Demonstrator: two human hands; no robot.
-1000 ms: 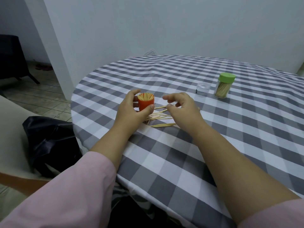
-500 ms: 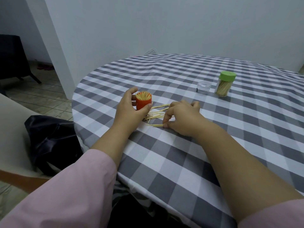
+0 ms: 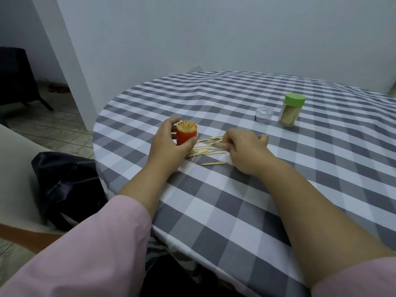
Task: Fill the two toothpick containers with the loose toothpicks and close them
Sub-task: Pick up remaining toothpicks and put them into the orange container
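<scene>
An orange toothpick container (image 3: pixel 186 136) stands open on the checked table (image 3: pixel 235 202), packed with upright toothpicks. My left hand (image 3: pixel 169 144) grips it around its side. Loose toothpicks (image 3: pixel 205 150) lie scattered just right of it. My right hand (image 3: pixel 244 151) rests over them and pinches a few toothpicks between thumb and fingertips. Farther right stands a second container (image 3: pixel 289 116), clear, full of toothpicks and capped with a green lid (image 3: pixel 294 100).
A small clear lid or cup (image 3: pixel 264 115) sits left of the green-capped container. A black bag (image 3: pixel 64 185) lies on a seat left of the table. The table's round edge runs close to my arms.
My right hand dropped from beside the container down onto the loose toothpicks and has now lifted slightly with a few pinched. My left hand has kept its hold on the orange container.
</scene>
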